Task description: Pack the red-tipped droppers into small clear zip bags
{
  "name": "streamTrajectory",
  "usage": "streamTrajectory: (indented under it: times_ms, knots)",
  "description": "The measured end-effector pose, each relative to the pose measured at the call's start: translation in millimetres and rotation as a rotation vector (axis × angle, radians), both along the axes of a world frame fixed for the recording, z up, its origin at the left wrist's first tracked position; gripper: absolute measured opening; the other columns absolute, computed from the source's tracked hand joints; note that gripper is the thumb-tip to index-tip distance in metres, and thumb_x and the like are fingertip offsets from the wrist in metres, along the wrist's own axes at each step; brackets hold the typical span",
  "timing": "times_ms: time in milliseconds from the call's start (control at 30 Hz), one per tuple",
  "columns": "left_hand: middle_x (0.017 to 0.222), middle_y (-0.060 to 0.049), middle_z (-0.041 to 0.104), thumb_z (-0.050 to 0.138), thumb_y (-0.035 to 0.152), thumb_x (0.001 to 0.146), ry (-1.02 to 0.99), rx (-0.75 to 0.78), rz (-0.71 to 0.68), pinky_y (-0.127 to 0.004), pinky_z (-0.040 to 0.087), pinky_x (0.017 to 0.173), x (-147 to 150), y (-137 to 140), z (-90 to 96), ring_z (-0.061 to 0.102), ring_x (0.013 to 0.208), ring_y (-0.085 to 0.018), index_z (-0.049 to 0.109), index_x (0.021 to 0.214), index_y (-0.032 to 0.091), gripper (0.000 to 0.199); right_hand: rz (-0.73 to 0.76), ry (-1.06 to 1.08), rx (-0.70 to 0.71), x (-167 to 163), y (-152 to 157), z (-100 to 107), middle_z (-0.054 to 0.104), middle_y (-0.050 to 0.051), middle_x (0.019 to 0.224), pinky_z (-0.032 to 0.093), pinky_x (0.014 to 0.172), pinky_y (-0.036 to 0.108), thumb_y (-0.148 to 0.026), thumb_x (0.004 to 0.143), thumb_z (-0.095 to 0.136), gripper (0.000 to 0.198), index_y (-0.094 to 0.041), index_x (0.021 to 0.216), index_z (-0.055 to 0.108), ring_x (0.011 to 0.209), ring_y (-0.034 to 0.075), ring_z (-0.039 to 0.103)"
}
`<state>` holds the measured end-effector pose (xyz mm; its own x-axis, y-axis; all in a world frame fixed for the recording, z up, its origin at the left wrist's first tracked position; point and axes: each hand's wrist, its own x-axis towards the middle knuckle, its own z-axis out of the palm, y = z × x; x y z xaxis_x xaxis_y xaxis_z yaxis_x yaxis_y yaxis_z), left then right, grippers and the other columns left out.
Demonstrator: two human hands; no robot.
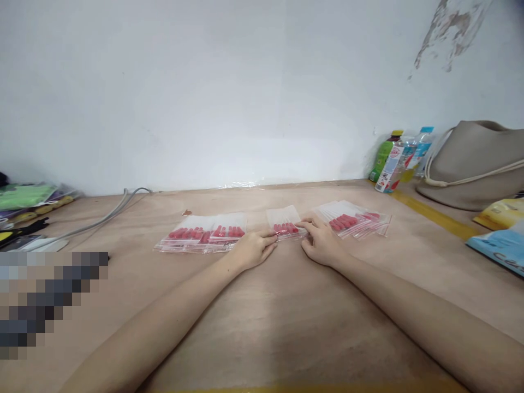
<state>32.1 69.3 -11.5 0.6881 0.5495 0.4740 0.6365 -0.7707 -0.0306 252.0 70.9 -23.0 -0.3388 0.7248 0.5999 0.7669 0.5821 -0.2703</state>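
A small clear zip bag (282, 215) with a white upper part and several red, rounded pieces (283, 227) lies flat in front of me. My left hand (254, 249) has the bag's lower left edge between fingers and thumb. From the other side my right hand (323, 241) rests on the table, its index fingertip on the bag near the red pieces and its thumb apart. More such bags lie overlapped in a left pile (200, 234), close to my left hand. Another pile (347, 218) is fanned out just beyond my right hand.
Two or more drink bottles (387, 164) and a grey-beige bag with a cord (470, 164) stand at the right against the wall. Yellow and blue packets (499, 243) lie nearer. A grey cable (110, 213) and packaged goods (28, 196) are at left. Yellow tape (434, 213) marks the table.
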Motion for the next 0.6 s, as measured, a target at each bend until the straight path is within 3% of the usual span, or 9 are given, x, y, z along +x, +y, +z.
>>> streamTrajectory:
  times_ms: [167, 367, 500, 600]
  knots:
    - [0.105, -0.006, 0.064, 0.045, 0.021, 0.086, 0.002, 0.017, 0.007, -0.031, 0.051, 0.080, -4, -1, -4.6, 0.062, 0.092, -0.018, 0.064, 0.094, 0.017, 0.021, 0.145, 0.030, 0.080, 8, 4, -4, 0.055, 0.008, 0.104, 0.044, 0.081, 0.033, -0.001, 0.060, 0.043, 0.049, -0.019, 0.104, 0.057, 0.098, 0.020, 0.052]
    - [0.100, -0.006, 0.064, 0.048, 0.023, 0.086, -0.017, 0.064, 0.048, -0.029, 0.052, 0.075, -3, -5, -3.9, 0.062, 0.087, -0.017, 0.060, 0.096, 0.017, 0.017, 0.082, -0.032, 0.112, 14, 12, -11, 0.064, 0.004, 0.085, 0.043, 0.071, 0.028, -0.014, 0.079, 0.046, 0.020, -0.020, 0.086, 0.063, 0.079, 0.016, 0.058]
    - [0.104, -0.009, 0.061, 0.050, 0.027, 0.085, -0.026, 0.145, 0.068, -0.030, 0.052, 0.074, -2, -5, -4.9, 0.061, 0.089, -0.019, 0.054, 0.105, 0.014, 0.024, 0.068, -0.068, 0.136, 11, 11, -9, 0.066, 0.003, 0.081, 0.038, 0.075, 0.030, -0.018, 0.082, 0.047, 0.016, -0.020, 0.081, 0.063, 0.076, 0.016, 0.059]
    - [0.100, -0.008, 0.063, 0.044, 0.023, 0.088, -0.002, 0.225, 0.050, -0.029, 0.053, 0.071, -3, -3, -6.3, 0.063, 0.084, -0.018, 0.057, 0.100, 0.015, 0.019, 0.101, -0.030, 0.123, 11, 11, -8, 0.067, 0.002, 0.080, 0.035, 0.077, 0.031, -0.018, 0.083, 0.047, 0.015, -0.020, 0.082, 0.061, 0.075, 0.014, 0.059]
